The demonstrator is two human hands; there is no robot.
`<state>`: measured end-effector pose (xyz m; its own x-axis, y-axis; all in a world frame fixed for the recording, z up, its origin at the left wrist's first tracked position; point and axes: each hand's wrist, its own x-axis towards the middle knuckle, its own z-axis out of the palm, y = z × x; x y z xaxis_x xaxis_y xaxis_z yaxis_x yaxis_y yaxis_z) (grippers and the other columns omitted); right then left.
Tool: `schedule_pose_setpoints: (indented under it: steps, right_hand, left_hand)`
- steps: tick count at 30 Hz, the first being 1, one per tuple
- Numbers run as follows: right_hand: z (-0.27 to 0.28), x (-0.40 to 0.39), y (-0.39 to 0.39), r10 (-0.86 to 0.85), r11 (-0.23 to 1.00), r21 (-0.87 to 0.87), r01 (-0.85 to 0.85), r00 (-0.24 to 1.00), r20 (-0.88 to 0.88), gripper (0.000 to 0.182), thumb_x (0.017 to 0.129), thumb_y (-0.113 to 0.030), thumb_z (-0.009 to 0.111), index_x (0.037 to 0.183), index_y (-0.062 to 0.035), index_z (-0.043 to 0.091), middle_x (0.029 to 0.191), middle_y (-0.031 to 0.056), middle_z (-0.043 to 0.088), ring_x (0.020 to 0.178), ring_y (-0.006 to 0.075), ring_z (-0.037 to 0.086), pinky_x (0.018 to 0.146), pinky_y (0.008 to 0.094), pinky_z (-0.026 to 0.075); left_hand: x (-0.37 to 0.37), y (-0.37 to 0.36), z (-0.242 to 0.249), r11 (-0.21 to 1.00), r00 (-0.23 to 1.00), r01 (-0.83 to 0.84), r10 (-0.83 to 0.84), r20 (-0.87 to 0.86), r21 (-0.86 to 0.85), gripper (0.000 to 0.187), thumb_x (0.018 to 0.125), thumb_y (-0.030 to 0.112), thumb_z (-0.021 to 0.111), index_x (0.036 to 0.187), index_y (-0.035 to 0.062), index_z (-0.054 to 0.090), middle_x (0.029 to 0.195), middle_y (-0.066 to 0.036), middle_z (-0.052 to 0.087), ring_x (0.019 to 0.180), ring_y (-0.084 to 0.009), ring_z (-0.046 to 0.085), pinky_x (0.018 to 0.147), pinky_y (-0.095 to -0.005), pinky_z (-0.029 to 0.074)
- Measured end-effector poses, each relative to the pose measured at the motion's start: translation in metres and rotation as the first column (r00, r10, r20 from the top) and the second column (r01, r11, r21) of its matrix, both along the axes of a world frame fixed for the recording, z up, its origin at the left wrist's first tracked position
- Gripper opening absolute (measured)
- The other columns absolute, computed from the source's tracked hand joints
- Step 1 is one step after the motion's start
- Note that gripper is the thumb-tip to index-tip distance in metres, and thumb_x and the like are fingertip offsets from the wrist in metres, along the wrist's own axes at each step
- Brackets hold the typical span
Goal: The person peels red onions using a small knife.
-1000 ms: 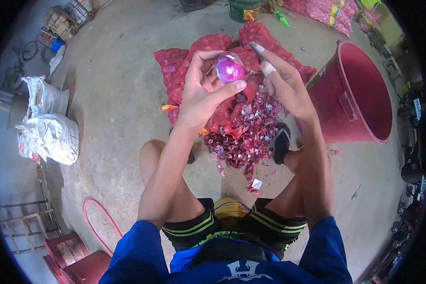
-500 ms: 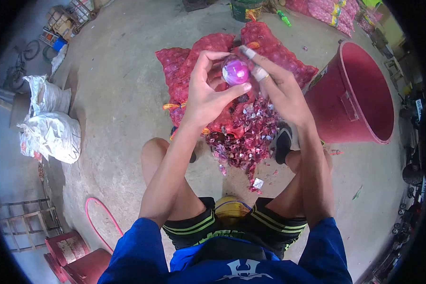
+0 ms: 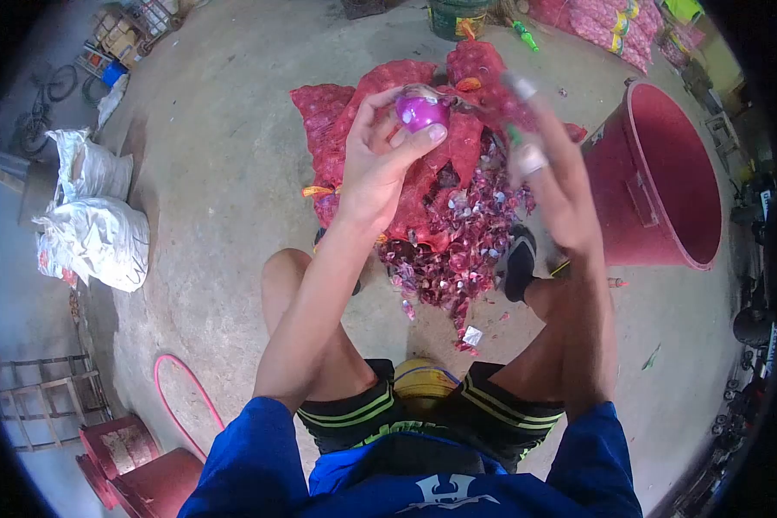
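Note:
My left hand point(image 3: 380, 164) is closed around a shiny purple-red onion point(image 3: 422, 113), thumb in front and fingers behind it. Dry brownish skin shows along the onion's top. To the right, my right hand point(image 3: 557, 168) is apart from the onion and smeared by motion. Whitish wraps cover parts of its thumb and forefinger, and a small green spot shows beside the thumb; I cannot make out whether it is held. Below both hands lies a heap of loose onion skins point(image 3: 462, 250), against red mesh sacks point(image 3: 397, 78) of onions.
A large red tub point(image 3: 617, 198) stands right of the heap, its mouth facing right. White sacks point(image 3: 104, 246) stand at the left. Behind are a dark green bucket point(image 3: 454, 22) and more mesh sacks point(image 3: 591, 22). My foot point(image 3: 518, 268) is beside the skins.
My right hand has swung right, away from the onion. My left hand still grips the onion, which has tilted and shifted slightly upward and left.

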<state>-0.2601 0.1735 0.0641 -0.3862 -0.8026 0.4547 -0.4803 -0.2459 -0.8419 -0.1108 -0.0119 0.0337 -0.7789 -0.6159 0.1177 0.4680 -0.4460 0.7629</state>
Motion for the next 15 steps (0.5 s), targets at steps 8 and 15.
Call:
schedule_pose_setpoints:
  steps: [8,15]
  right_hand:
    - [-0.003,0.019,-0.017,-0.087,0.984,0.139,0.112,0.980,-0.177,0.071,0.107,-0.020,0.064,0.170,-0.0059,0.034,0.078,0.0220,0.064,0.073,0.0462,0.065,0.071,0.0508,0.049]
    - [-0.015,-0.004,-0.033,-0.209,0.958,0.130,0.255,0.934,-0.288,0.057,0.111,-0.022,0.059,0.163,-0.0049,0.044,0.075,0.0169,0.062,0.066,0.0351,0.063,0.065,0.0429,0.048]
  left_hand:
    - [-0.003,0.010,-0.003,0.985,0.998,-0.031,0.023,-0.051,-0.167,0.067,0.086,-0.012,0.086,0.144,0.0020,0.054,0.139,-0.014,0.067,0.129,-0.0220,0.067,0.109,-0.0380,0.060]
    - [0.003,0.001,-0.001,0.992,0.998,0.056,-0.059,-0.017,-0.112,0.070,0.087,-0.011,0.084,0.148,0.0024,0.054,0.141,-0.013,0.065,0.130,-0.0219,0.066,0.108,-0.0378,0.060]
